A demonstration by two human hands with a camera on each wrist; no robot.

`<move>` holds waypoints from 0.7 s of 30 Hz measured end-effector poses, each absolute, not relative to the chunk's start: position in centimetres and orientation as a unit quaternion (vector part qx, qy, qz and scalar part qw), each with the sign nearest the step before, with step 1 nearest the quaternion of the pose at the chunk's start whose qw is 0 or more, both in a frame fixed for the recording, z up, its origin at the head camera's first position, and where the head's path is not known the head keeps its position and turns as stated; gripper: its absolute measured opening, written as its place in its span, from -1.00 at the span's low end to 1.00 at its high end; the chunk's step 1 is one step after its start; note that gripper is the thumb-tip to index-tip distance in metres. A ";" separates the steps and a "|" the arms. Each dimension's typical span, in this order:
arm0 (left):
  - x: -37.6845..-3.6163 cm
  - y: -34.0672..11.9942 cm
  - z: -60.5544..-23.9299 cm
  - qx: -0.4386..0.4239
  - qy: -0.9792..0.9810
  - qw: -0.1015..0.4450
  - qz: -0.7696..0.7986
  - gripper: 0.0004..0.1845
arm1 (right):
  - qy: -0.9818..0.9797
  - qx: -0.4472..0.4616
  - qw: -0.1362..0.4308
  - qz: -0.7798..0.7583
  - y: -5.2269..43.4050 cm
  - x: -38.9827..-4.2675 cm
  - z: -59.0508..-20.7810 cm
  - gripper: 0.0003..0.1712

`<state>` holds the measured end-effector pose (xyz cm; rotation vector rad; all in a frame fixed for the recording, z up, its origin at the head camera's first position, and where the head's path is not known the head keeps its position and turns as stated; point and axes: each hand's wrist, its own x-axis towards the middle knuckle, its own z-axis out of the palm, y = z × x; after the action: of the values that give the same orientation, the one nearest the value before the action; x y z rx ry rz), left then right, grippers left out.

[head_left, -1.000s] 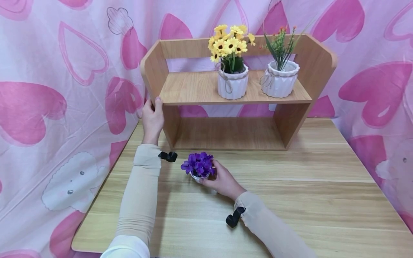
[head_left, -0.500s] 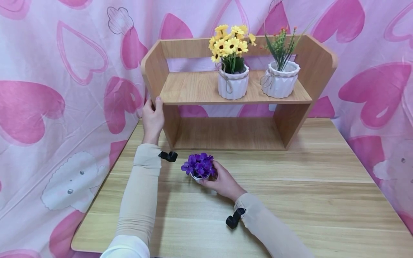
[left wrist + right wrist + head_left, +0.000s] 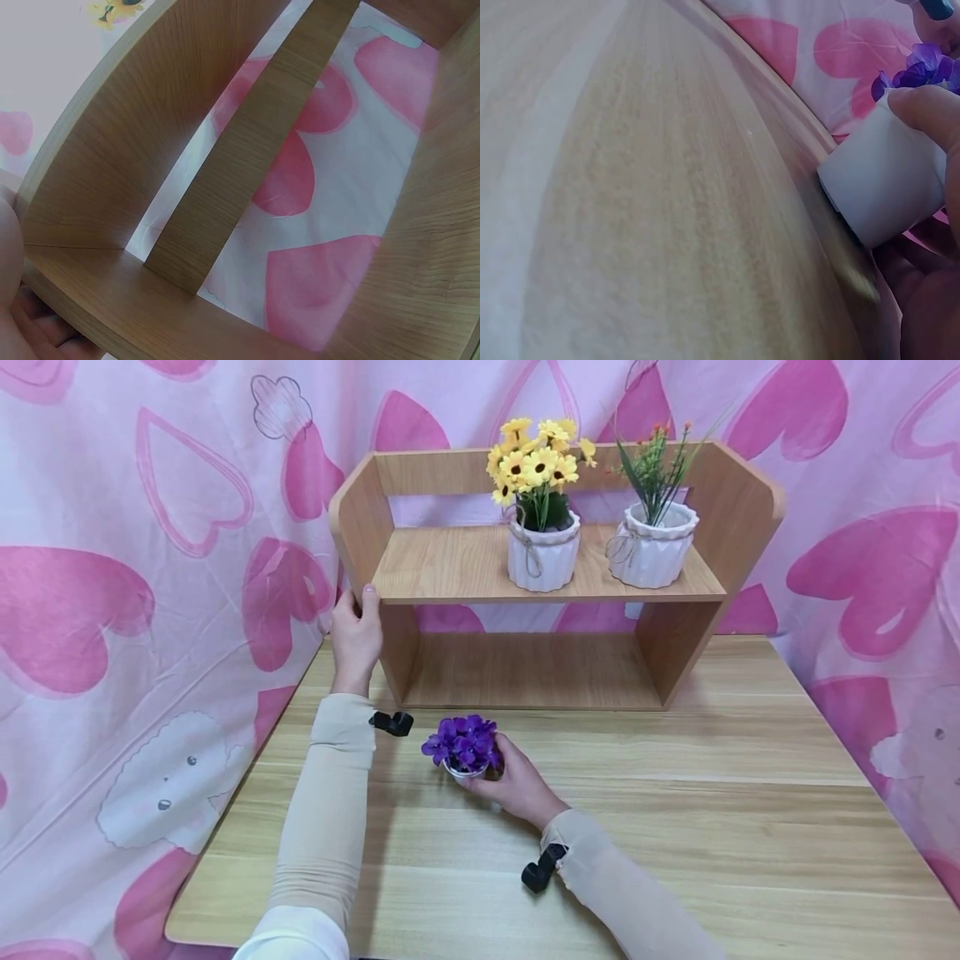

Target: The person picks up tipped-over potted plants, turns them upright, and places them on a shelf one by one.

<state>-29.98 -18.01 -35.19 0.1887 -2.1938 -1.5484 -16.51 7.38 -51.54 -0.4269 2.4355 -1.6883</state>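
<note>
My left hand (image 3: 356,642) grips the left side panel of a two-tier wooden shelf (image 3: 525,672), thumb on its front edge where the upper board meets it. In the left wrist view, fingers (image 3: 52,330) curl behind that panel (image 3: 187,322). My right hand (image 3: 523,787) holds a small white flowerpot (image 3: 889,176) of purple flowers (image 3: 462,743) from its right side, in front of the shelf. The right wrist view shows the thumb near the pot's rim and the other fingers beneath its far side. Whether the pot touches the table cannot be told.
On the upper board stand a white pot (image 3: 543,560) of yellow flowers and a white pot (image 3: 651,556) with green leaves and small orange blooms. The wooden table (image 3: 735,827) extends to the right. Pink heart-patterned cloth (image 3: 187,610) hangs behind and at both sides.
Almost nothing differs. Both hands keep their holds on the shelf and the flowerpot, and the right wrist has shifted very slightly left.
</note>
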 end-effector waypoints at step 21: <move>-30.0 -18.0 -35.0 0.063 -0.790 0.234 -0.563 -0.36 | 0.771 -0.150 0.044 -0.617 8.5 -17.9 -44.9 -0.05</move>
<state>-29.96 -17.98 -35.04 0.1741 -2.1701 -1.5459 -17.93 8.53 -44.94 -0.4584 2.3558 -1.8867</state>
